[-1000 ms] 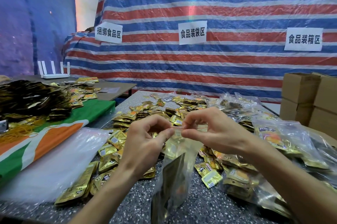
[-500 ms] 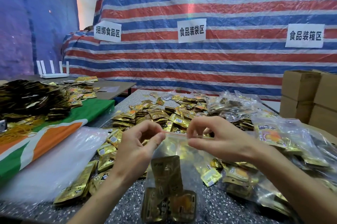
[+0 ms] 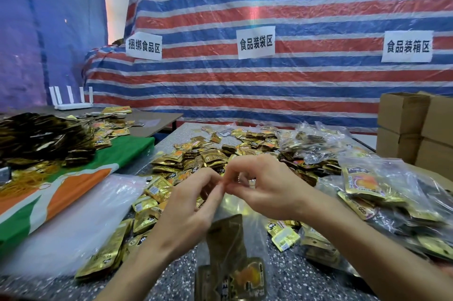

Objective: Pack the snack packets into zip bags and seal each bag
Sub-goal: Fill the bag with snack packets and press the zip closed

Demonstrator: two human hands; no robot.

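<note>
The speckled counter (image 3: 289,283) runs far to the striped tarp (image 3: 294,84); bare room shows only near, beside the forearms. Loose gold snack packets (image 3: 208,156) cover its middle. Filled bags (image 3: 382,192) crowd the right edge, and empty clear bags (image 3: 81,222) lie near left. The clear zip bag (image 3: 235,239) hangs near centre, with gold packets sunk low inside. The left hand (image 3: 188,210) and right hand (image 3: 267,190) each keep a narrow grip, pinching its top edge, fingertips touching.

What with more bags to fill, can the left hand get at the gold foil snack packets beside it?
Probably yes once freed: gold foil snack packets lie uncovered beside the left hand, which pinches the clear zip bag.
</note>
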